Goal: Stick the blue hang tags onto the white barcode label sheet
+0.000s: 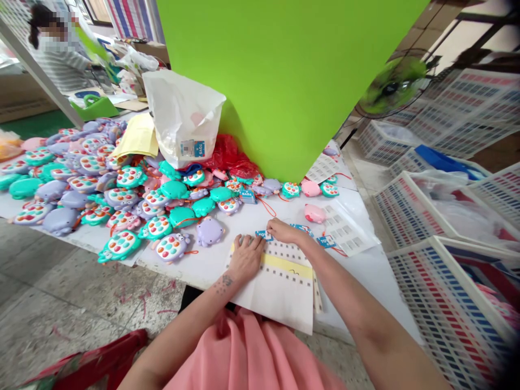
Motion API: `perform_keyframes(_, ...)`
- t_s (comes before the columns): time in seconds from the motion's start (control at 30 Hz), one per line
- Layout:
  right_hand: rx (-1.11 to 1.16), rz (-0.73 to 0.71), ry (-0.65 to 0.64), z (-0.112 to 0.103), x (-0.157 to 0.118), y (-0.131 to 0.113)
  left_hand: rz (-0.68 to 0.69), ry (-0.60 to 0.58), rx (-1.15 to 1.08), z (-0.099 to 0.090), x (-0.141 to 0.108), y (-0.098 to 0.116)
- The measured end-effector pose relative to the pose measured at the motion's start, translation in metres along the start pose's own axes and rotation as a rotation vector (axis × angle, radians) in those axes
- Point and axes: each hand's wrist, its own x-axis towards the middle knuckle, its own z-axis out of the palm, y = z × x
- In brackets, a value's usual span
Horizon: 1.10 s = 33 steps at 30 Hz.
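My left hand (pixel 248 253) lies flat on a sheet of small square stickers (pixel 284 265) with a yellow band, its fingers stretched out. Beside it, my right hand (pixel 283 232) has its fingers pinched together at a blue and white toy tag (pixel 263 235). Whether a sticker sits between those fingertips is too small to see. More blue tags (pixel 326 241) with red cords lie right of my right hand. A purple animal-shaped toy (pixel 210 232) rests left of my hands, and a pink one (pixel 314 213) lies to the right, near another label sheet (pixel 349 230).
A large heap of teal, purple and pink toys (pixel 122 184) covers the table's left side. Behind it stand a white plastic bag (pixel 182 114) and a bright green panel (pixel 276 81). Plastic baskets (pixel 439 303) line the right, near a fan (pixel 390 86). A person (pixel 60 59) sits far left.
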Motion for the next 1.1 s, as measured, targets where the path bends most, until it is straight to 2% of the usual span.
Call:
perform_keyframes(0.47, 0.031, -0.004, 0.004, 0.002, 0.005, 0.003, 0.007, -0.042, 0.040, 0.001, 0.005, 0.004)
perform_keyframes(0.93, 0.086, 0.060, 0.208, 0.015, -0.017, -0.002, -0.001, -0.008, 0.032, 0.001, 0.006, 0.006)
perform_keyframes(1.1, -0.124, 0.129, 0.285, 0.026, -0.018, -0.013, -0.005, 0.012, 0.021, 0.005, 0.005, 0.004)
